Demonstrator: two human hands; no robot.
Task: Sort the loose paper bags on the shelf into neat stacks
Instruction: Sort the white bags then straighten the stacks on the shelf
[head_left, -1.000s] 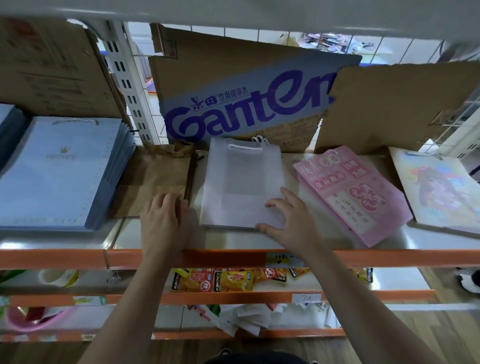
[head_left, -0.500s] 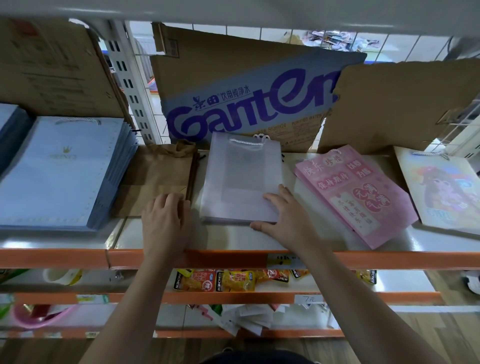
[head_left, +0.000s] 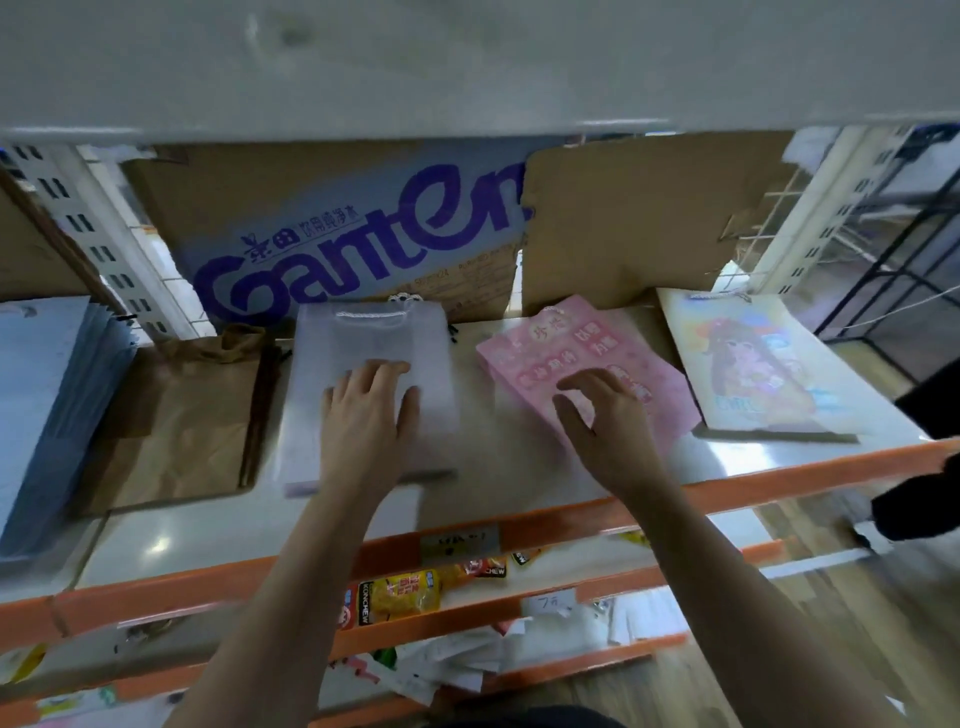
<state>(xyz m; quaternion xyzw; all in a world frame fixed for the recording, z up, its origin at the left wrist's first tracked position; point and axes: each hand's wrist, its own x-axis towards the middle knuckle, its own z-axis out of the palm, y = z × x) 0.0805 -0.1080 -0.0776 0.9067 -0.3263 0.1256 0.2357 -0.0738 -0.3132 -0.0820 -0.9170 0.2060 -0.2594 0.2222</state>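
While the left hand lies flat, grip released, on the frosted white bag, the right hand, grasping nothing, hovers over the pink bag.

Beyond the fingers, flattened cardboard sheets (one printed "Ganten") lean against a wire grid between white perforated uprights. Nearer than the fingers runs the shelf's orange front rail. Wood-look floor shows lower right.
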